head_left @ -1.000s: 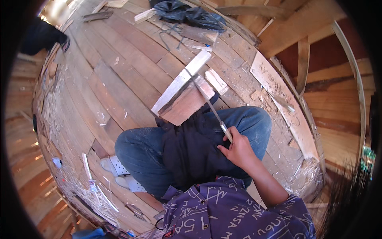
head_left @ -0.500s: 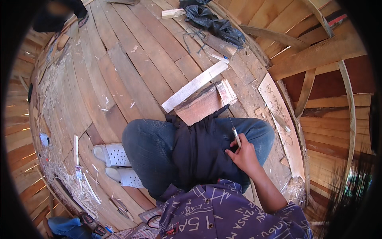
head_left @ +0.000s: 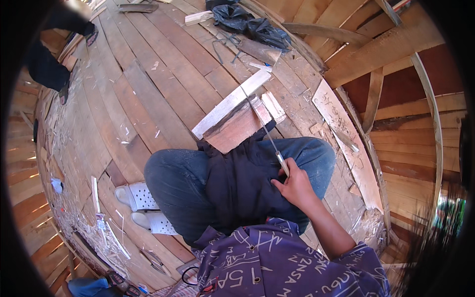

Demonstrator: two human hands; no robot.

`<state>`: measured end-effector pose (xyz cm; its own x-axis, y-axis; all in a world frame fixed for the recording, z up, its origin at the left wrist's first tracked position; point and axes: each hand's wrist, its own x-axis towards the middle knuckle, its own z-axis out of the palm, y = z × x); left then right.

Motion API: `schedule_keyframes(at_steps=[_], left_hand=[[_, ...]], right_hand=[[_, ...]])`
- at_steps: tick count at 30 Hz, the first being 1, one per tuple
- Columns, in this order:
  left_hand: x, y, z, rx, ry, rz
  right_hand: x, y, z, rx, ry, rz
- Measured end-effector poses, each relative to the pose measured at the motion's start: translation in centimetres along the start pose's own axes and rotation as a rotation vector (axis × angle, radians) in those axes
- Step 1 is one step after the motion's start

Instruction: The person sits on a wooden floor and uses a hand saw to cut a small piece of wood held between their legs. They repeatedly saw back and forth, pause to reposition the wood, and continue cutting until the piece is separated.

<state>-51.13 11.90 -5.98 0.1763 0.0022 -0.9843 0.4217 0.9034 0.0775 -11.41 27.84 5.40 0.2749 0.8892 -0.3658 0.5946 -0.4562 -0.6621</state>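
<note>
My right hand (head_left: 296, 187) is closed around the pale handle of a long, thin-bladed knife (head_left: 267, 129), in front of my right thigh. The blade slants away to the left, over a pinkish wood block (head_left: 228, 132) with a dark upper edge. I cannot tell whether blade and block touch. A small pale wood piece (head_left: 273, 107) sits at the block's right end. Along its far side lies a whitish wood strip (head_left: 227, 105). Dark cloth (head_left: 235, 190) covers my lap between my bent knees. My left hand is out of sight.
A pale board (head_left: 346, 143) with shavings lies to the right, by the plank wall. Black plastic (head_left: 255, 27) lies at the far side. White clogs (head_left: 143, 197) stand beside my left knee. Another person's legs (head_left: 49, 64) show at far left; jeans (head_left: 89, 287) appear at lower left.
The knife blade has shifted left, from the gap by the small piece to over the block, and shows broader. The other person at far left has stepped further into view.
</note>
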Motion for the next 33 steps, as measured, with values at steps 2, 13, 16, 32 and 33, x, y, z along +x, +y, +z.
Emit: schedule_keyframes(at_steps=[2,13,16,32,33], left_hand=[[0.1,0.0,0.3,-0.005,0.001,-0.001],[-3.6,-4.2,-2.7,-0.069,0.084,-0.083],[-6.7,-4.7,-11.2,-0.118,0.379,0.035],[-10.0,25.2,5.0,0.792,0.658,1.164],[-10.0,24.2,4.2,0.647,0.605,1.204]], right_hand=[[-0.1,0.4,0.2,-0.001,0.031,-0.03],[0.6,0.5,0.6,-0.071,-0.008,-0.015],[0.1,0.5,0.4,-0.017,-0.003,0.016],[-7.6,2.1,-0.4,0.421,0.328,0.042],[-8.0,2.5,-0.3,0.437,0.343,0.05]])
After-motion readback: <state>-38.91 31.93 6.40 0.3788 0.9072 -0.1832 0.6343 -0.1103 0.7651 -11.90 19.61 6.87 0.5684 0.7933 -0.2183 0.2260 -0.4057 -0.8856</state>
